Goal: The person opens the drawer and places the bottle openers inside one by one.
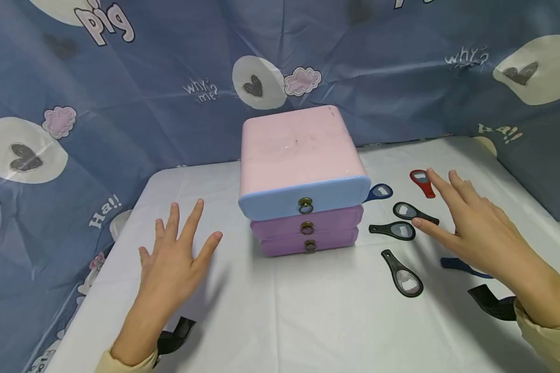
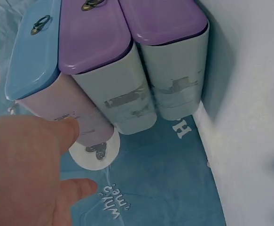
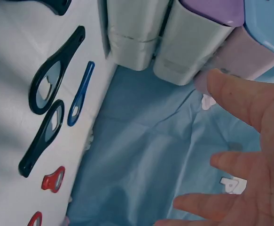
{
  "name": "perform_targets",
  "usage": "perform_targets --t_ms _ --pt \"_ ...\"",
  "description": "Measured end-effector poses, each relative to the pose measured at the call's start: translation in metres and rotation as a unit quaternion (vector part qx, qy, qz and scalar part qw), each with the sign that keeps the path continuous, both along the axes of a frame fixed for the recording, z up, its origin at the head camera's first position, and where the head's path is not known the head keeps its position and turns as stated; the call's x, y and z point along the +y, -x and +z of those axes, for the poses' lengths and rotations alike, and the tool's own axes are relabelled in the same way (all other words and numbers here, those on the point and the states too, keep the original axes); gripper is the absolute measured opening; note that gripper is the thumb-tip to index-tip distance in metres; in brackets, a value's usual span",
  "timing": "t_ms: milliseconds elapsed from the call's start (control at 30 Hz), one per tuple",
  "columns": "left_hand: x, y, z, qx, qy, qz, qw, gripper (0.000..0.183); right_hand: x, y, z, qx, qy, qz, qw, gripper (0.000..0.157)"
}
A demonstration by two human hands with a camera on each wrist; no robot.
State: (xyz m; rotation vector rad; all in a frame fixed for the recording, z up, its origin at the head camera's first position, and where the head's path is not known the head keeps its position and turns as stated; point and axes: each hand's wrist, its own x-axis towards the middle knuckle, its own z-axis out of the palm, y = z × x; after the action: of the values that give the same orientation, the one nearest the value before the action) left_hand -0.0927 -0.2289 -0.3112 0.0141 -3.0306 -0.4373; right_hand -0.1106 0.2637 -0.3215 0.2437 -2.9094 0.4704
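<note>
A stack of drawers stands mid-table: a pink-topped unit (image 1: 298,145) with a blue front (image 1: 266,205), above two purple drawers (image 1: 280,228). To its left, my left hand (image 1: 170,267) is held over the table with fingers spread, gripping nothing. My right hand (image 1: 487,235), also spread and holding nothing, is on the right above several magnifying glasses. Nearest its fingertips are a red magnifying glass (image 1: 421,178) and a black magnifying glass (image 1: 408,211). Partly covered by that hand lies a blue magnifying glass (image 1: 459,264). The right wrist view shows a second red magnifying glass (image 3: 35,219).
Between stack and right hand lie another black magnifying glass (image 1: 399,230) and a blue one (image 1: 380,191) partly behind the stack. Closer to the front is a larger black magnifying glass (image 1: 408,281). A patterned blue cloth (image 1: 168,129) hangs behind the white table (image 1: 242,311).
</note>
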Motion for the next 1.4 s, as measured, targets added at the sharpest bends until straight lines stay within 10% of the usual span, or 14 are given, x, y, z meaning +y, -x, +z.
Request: perform_targets --t_ms 367,533,733,1100,1400 --pt "-0.007 -0.007 0.025 0.064 -0.091 -0.056 0.9922 0.073 -0.009 -0.009 0.028 -0.021 0.024 0.018 0.999 0.074" --pt "-0.007 0.006 0.033 0.104 -0.129 -0.112 0.9799 0.069 -0.021 -0.017 0.034 0.023 0.041 0.056 0.997 0.064" --pt "-0.005 0.03 0.032 0.062 -0.202 -0.147 0.9663 0.063 -0.045 -0.028 0.038 0.053 0.042 0.1 0.993 0.059" --pt "0.017 0.076 0.008 -0.074 -0.449 -0.243 0.8566 0.054 -0.106 -0.041 0.015 0.04 0.031 0.191 0.98 0.054" --pt "0.032 0.084 0.001 -0.066 -0.532 -0.217 0.816 0.053 -0.131 -0.035 0.011 0.08 0.023 0.222 0.971 0.073"
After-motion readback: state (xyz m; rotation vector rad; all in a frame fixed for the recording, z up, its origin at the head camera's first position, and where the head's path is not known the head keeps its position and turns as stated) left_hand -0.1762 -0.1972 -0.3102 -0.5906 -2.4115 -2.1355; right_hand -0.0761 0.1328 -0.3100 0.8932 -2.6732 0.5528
